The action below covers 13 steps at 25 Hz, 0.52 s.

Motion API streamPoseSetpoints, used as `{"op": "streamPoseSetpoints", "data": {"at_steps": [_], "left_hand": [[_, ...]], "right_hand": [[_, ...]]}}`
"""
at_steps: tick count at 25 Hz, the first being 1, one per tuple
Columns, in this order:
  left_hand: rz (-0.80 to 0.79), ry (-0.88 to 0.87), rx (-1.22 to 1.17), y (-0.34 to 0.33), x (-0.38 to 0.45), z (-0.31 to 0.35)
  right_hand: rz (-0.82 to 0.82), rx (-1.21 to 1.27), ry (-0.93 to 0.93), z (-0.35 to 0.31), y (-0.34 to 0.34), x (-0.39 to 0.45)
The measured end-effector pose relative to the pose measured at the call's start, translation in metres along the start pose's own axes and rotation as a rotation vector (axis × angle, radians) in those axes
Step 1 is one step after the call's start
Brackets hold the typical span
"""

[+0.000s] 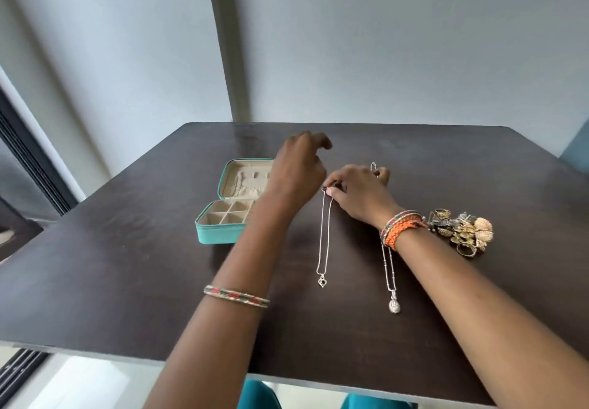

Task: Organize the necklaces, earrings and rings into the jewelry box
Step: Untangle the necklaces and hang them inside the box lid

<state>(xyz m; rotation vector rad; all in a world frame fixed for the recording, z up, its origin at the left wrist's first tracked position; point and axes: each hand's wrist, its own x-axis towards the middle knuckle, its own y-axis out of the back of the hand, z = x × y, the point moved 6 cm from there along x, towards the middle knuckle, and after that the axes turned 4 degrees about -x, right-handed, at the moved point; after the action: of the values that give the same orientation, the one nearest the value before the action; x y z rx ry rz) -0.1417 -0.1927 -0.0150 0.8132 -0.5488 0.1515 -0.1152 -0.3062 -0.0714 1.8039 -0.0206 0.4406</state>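
**First necklace being taken up at its clasp end**

Head view: the right hand (360,195) pinches the top of the heart-pendant necklace (323,236), which lies straight on the dark table (127,265). The left hand (299,166) hovers beside it, fingers loosely curled, seemingly holding nothing. A second necklace (391,281) lies to the right, partly under the wrist, and the earrings and rings heap (462,231) lies further right.

Next, I judge, lift the chain left to the open teal jewelry box (216,236); its visible compartments look empty.

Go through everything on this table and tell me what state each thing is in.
Jewelry box: open, compartments look empty.
Heart-pendant necklace: stretched out flat, top end pinched by right hand.
Oval-pendant necklace: flat, untouched.
Pile of rings and earrings: unsorted.
Left hand: hovering, holds nothing.
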Motion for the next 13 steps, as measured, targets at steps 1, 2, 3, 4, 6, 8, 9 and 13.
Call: {"op": "streamPoseSetpoints", "data": {"at_steps": [1, 2, 3, 4, 6, 8, 9, 13], "left_hand": [[-0.019, 0.028, -0.041, -0.01, 0.001, 0.004], [-0.041, 0.066, -0.078, -0.021, 0.0, 0.004], [-0.059, 0.099, -0.098, -0.031, -0.002, 0.002], [-0.074, 0.117, -0.096, -0.038, -0.004, -0.001], [-0.094, 0.127, -0.08, -0.048, -0.007, -0.009], [-0.092, 0.159, -0.079, -0.05, -0.007, -0.019], [-0.084, 0.178, -0.09, -0.049, -0.008, -0.024], [-0.111, 0.205, -0.225, -0.052, -0.013, -0.026]], "right_hand": [[-0.003, 0.027, -0.016, 0.001, 0.002, -0.001], [-0.004, 0.035, -0.033, 0.002, 0.003, -0.004], [0.0, 0.03, -0.041, 0.003, 0.004, -0.005], [0.014, 0.025, -0.036, 0.003, 0.005, -0.005], [0.054, 0.045, -0.019, 0.004, 0.007, -0.006], [0.121, 0.121, -0.026, 0.007, 0.011, -0.006], [0.157, 0.206, -0.045, 0.009, 0.014, -0.006], [0.205, 0.743, -0.145, 0.02, 0.018, -0.005]]}}
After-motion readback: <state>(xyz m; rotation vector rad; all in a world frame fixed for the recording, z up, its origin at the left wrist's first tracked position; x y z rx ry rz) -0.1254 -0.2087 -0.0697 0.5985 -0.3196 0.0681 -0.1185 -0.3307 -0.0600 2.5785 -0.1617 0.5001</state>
